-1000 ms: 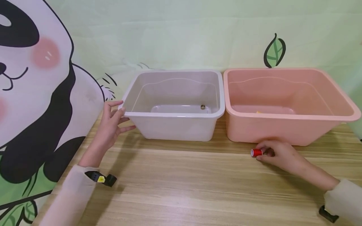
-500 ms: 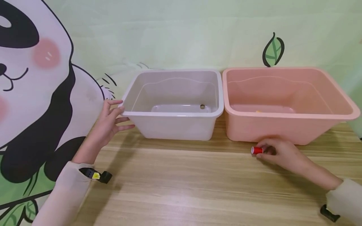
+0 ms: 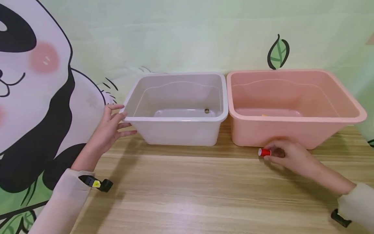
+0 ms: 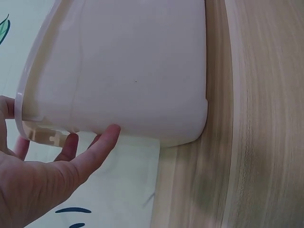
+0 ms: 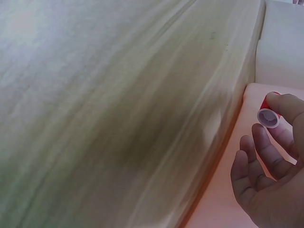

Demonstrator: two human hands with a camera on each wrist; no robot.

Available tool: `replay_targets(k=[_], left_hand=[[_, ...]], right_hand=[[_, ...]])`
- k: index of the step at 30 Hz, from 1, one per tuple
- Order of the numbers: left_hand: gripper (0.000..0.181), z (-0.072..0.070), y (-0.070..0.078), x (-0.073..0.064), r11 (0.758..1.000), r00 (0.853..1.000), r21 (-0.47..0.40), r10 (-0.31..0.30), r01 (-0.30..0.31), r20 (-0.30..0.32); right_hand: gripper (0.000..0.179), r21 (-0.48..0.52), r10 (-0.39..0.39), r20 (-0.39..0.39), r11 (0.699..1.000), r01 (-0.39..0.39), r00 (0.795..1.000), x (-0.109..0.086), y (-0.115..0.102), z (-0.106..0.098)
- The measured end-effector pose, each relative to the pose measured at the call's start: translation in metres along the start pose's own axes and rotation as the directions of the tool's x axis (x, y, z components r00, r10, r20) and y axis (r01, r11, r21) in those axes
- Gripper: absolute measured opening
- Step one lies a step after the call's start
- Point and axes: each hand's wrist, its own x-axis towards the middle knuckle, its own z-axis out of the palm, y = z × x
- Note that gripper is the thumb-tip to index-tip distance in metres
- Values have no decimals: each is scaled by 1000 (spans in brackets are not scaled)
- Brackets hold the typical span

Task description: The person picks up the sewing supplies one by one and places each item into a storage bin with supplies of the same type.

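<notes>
In the head view my right hand (image 3: 295, 159) pinches a small red thread spool (image 3: 264, 152) between thumb and fingertips, low in front of the pink bin (image 3: 277, 133). The spool's pale hollow end shows in the right wrist view, where the thumb (image 5: 285, 104) lies over its red side and the other fingers are loosely bent. My left hand (image 3: 109, 128) holds the near left rim corner of the whitish bin (image 3: 178, 131). Below that rim, some of its fingers spread against or near the outer wall; the left wrist view shows one fingertip (image 4: 113, 130) at the wall.
Both bins stand side by side on a wood-grain table (image 3: 181, 188). A small brass-coloured ring-like piece (image 3: 206, 111) lies inside the whitish bin. Something yellow (image 3: 264, 115) barely shows inside the pink bin. Behind them hangs a pale green panda-print cloth (image 3: 175, 39).
My right hand and the spool have risen slightly toward the pink bin's front wall. The left hand keeps its place on the rim while its forearm shifts left. The head view pans a little.
</notes>
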Motion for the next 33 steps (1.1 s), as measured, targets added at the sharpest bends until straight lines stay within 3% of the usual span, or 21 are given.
replay_targets(k=[8,17,33], left_hand=[[42,2,-2,-1,1000,1000,21,11,-11,-13],[43,2,-3,-2,999,1000,39,20,-20,-13],[43,2,-10,-4,998,998,-19,64,-64,-12]], right_hand=[[24,-20,-35,-28,999,34,999,5,-8,-8],[24,-14,18,-5,1000,-18,1000,6,-15,-17],[35,-148,-87,-94,986,73,992,6,-21,-26]])
